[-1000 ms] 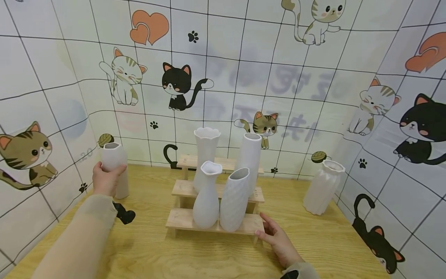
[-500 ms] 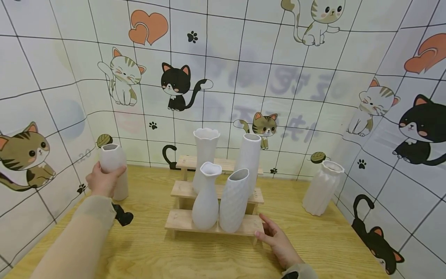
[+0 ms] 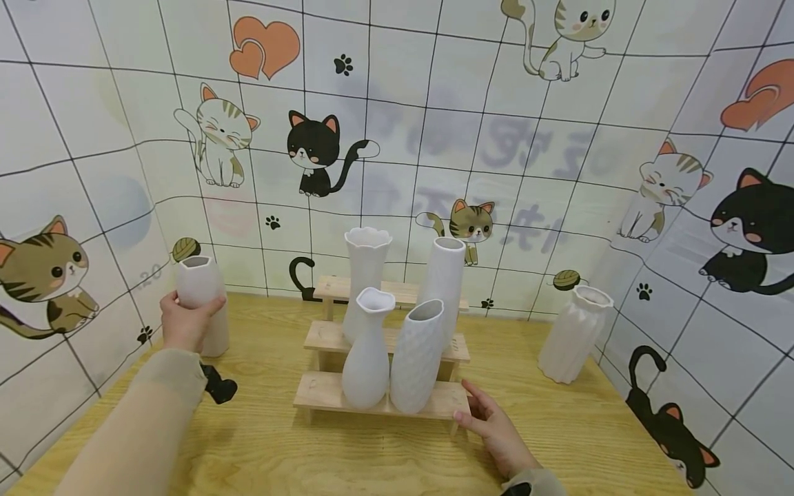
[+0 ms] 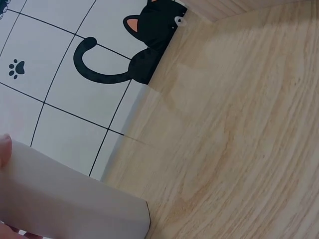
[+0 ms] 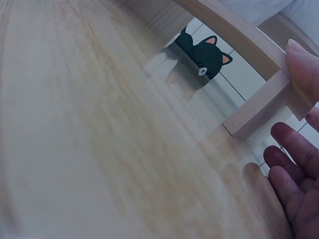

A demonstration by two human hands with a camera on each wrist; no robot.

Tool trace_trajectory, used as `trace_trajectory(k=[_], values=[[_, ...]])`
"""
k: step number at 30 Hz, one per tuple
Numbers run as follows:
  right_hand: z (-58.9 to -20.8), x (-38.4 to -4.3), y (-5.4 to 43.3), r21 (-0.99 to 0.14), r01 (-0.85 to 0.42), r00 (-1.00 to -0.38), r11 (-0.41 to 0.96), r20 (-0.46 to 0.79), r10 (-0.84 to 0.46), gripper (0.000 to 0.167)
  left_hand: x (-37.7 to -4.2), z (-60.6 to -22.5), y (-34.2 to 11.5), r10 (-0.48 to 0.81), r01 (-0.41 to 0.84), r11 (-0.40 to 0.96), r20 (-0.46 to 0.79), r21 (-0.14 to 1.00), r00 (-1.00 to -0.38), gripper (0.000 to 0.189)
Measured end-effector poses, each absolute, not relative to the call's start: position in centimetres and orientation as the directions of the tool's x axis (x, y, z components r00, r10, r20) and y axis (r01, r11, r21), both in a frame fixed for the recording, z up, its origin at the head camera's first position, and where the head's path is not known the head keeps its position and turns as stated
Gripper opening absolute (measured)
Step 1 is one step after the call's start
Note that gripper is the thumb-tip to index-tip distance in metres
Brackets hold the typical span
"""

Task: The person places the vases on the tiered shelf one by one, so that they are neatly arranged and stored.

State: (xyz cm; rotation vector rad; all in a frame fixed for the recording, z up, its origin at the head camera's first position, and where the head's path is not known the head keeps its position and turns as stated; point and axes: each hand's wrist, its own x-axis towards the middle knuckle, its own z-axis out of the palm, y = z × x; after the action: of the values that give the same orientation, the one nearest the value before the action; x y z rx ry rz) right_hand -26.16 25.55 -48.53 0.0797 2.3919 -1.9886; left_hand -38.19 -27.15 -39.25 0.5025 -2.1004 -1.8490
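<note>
At the far left of the head view, my left hand [image 3: 185,325] grips a white faceted vase [image 3: 202,281] around its upper body, thumb across the front. The same vase's base [image 4: 109,206] is close over the tabletop in the left wrist view. My right hand [image 3: 499,430] holds the right end of a three-step wooden stand [image 3: 319,390], its thumb [image 5: 302,67] on the lowest board. White vases crowd the stand: a bulbous one [image 3: 366,365] and a slant-mouthed textured one [image 3: 417,365] in front, a scalloped one [image 3: 369,265] and a straight cylinder [image 3: 446,272] behind.
A pleated white vase [image 3: 571,337] stands on the wood-grain table [image 3: 260,441] at the right, near the side wall. Walls covered in cat-print sheeting [image 3: 397,138] enclose the table at the back and both sides.
The faceted vase and my left hand have shifted slightly left, and the left fingers have adjusted a little. My right hand and the stand stay in place.
</note>
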Motion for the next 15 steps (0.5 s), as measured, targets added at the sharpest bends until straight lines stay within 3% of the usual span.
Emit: trace_trajectory(k=[9, 15], values=[[-48.57, -26.17, 25.55, -0.982, 0.051, -0.999, 0.181, -0.048, 0.018, 0.072, -38.17, -39.65, -27.25, -0.464, -0.073, 0.265, 0.061, 0.961, -0.884, 0.094], [-48.53, -26.14, 25.58, -0.983, 0.049, -0.999, 0.176, -0.049, 0.009, 0.073, -37.69, -39.43, -27.15, -0.462, -0.084, 0.293, 0.064, 0.953, -0.884, 0.095]])
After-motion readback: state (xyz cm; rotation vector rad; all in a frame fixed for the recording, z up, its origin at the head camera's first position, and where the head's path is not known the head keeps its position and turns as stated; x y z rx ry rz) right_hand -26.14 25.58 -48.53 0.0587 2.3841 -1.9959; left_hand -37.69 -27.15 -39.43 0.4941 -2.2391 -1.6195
